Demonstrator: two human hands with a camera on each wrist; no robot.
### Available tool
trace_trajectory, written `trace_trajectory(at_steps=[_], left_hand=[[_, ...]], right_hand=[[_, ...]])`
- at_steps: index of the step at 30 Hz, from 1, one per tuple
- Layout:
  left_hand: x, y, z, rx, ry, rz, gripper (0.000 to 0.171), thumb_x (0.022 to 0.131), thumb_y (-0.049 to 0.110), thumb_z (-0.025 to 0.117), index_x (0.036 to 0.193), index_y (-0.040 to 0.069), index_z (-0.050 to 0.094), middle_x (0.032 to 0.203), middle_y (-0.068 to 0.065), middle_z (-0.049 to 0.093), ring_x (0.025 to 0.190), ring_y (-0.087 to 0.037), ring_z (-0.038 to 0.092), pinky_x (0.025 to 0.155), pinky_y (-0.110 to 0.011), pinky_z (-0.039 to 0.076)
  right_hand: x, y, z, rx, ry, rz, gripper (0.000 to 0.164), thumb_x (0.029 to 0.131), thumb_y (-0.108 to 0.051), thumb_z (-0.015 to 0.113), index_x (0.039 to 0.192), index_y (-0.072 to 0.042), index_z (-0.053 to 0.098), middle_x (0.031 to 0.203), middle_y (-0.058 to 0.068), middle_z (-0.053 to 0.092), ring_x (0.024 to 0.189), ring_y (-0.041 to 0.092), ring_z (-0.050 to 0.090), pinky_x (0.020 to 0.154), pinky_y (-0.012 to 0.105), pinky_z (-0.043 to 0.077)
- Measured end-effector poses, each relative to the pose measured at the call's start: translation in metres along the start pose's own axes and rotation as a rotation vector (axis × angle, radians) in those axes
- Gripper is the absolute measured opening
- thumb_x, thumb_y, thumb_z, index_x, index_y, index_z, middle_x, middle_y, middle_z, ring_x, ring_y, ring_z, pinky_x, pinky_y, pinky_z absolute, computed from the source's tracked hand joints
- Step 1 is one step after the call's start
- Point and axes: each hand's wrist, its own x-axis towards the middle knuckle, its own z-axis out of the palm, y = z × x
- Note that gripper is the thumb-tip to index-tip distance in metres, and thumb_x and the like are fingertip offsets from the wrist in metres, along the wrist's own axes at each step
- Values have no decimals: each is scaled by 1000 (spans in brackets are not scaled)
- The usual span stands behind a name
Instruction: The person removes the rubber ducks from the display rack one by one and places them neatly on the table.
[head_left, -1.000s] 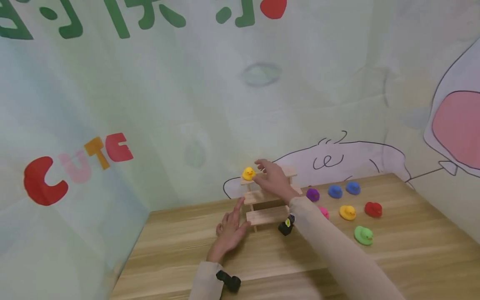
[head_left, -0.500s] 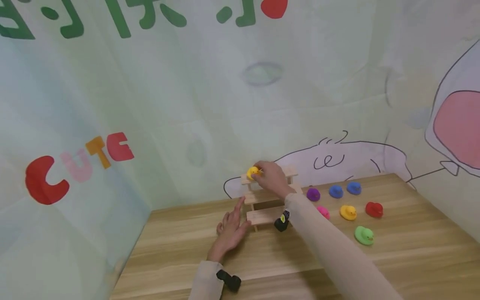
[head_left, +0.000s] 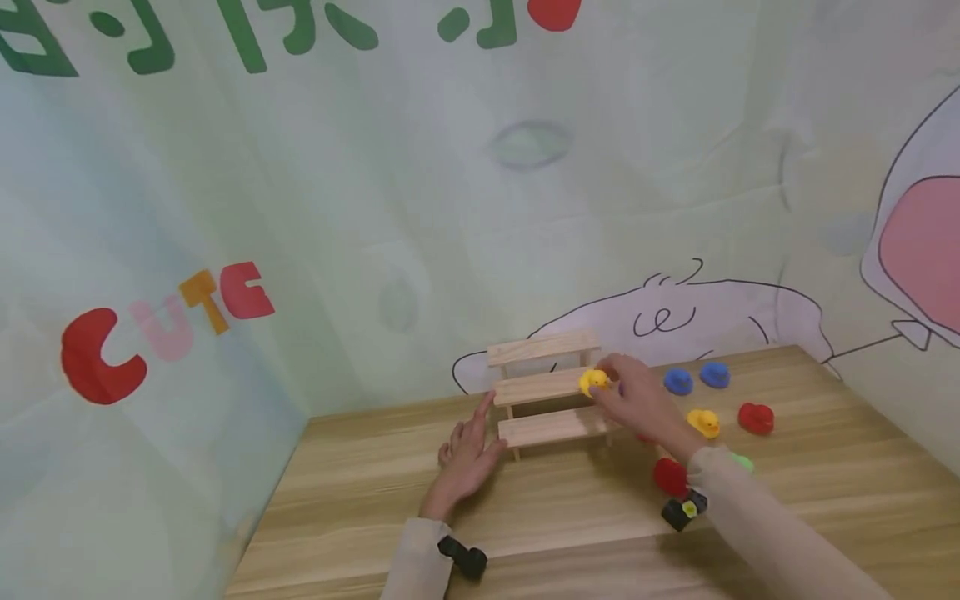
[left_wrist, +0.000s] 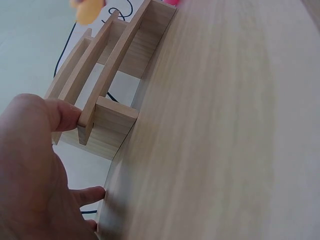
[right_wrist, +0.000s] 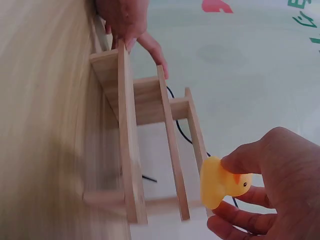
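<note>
A three-step wooden display stand [head_left: 551, 427] is on the table near the back wall. My right hand [head_left: 641, 408] pinches a yellow rubber duck [head_left: 592, 382] between thumb and fingers at the right end of the middle step; in the right wrist view the duck [right_wrist: 218, 184] is upside-down to that camera, off the stand's edge. My left hand [head_left: 467, 465] touches the stand's left end. In the left wrist view its thumb [left_wrist: 66, 115] presses against the end of the lowest step, while other fingertips reach down to the tabletop.
Right of the stand sit blue ducks [head_left: 678, 382], another yellow duck [head_left: 703, 423] and red ducks [head_left: 756, 418]. A green duck [head_left: 742, 461] is partly behind the right sleeve. A printed cloth [head_left: 390, 208] hangs close behind the table.
My right hand has closed on the yellow duck on the top step, lifted it off and carried it right and down. The left hand stays at the stand.
</note>
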Motion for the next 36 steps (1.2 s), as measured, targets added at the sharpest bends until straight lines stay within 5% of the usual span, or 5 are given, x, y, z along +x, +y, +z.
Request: trace_trajectory(at_steps=[8, 22, 36], left_hand=[[2, -14, -1, 47, -21, -91, 81, 102, 44, 52, 169, 54, 8, 178, -13, 32, 161, -62, 14, 119, -79, 0], [1, -12, -2, 26, -27, -80, 80, 103, 46, 53, 169, 53, 9, 175, -17, 36, 161, -61, 12, 119, -78, 0], [-1, -13, -6, 43, -29, -91, 81, 104, 44, 52, 168, 56, 5, 179, -11, 29, 162, -62, 11, 119, -78, -2]], right_hand=[[-39, 27, -42, -114, -34, 27, 37, 94, -22, 74, 124, -1, 69, 120, 21, 75, 110, 40, 69, 90, 58, 59], [-97, 97, -121, -218, -101, 128, 34, 85, -11, 81, 110, 8, 68, 103, 25, 75, 90, 39, 70, 73, 49, 60], [-124, 133, -129, -270, -233, 225, 38, 78, -7, 79, 108, 12, 66, 98, 26, 73, 85, 35, 68, 70, 45, 58]])
